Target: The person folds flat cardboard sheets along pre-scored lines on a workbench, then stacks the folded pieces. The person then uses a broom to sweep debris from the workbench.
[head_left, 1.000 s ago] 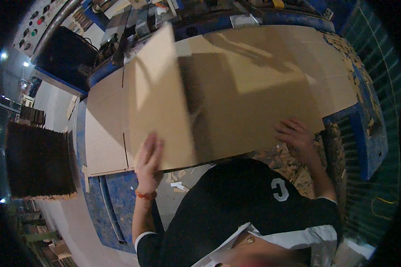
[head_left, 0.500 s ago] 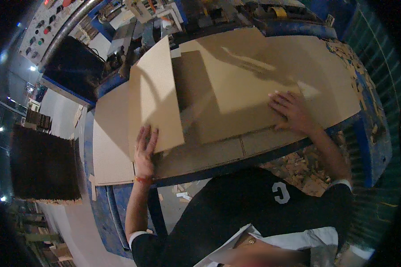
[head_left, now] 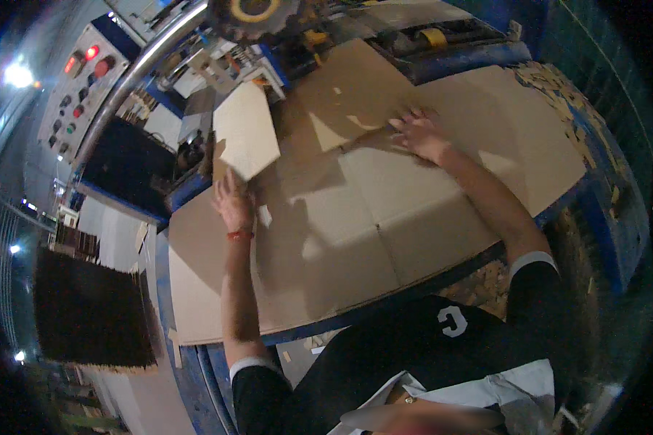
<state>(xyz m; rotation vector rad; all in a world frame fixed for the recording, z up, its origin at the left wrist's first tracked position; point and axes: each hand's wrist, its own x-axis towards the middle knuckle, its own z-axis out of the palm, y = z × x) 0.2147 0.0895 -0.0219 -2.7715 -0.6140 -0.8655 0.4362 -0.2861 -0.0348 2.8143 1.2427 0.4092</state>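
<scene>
A brown cardboard sheet (head_left: 361,76) with a raised, pale flap (head_left: 248,130) on its left side lies partly in the machine at the far edge. Beneath it, a larger flat cardboard sheet (head_left: 319,268) with crease lines covers the worktable. My left hand (head_left: 233,204), with a red band at the wrist, is at the near end of the flap, its fingers stretched out against it. My right hand (head_left: 421,136) has its fingers spread at the near right edge of the upper sheet. Neither hand is wrapped around anything.
The blue machine (head_left: 471,59) borders the far side. A control panel (head_left: 83,90) with buttons and a metal pipe (head_left: 149,61) stand at the upper left. Cardboard scraps (head_left: 551,90) lie along the table's right edge. A dark stack (head_left: 91,312) stands at the left.
The upper sheet and its flap have moved away from me toward the machine, with both hands following forward. More of the large sheet underneath now shows.
</scene>
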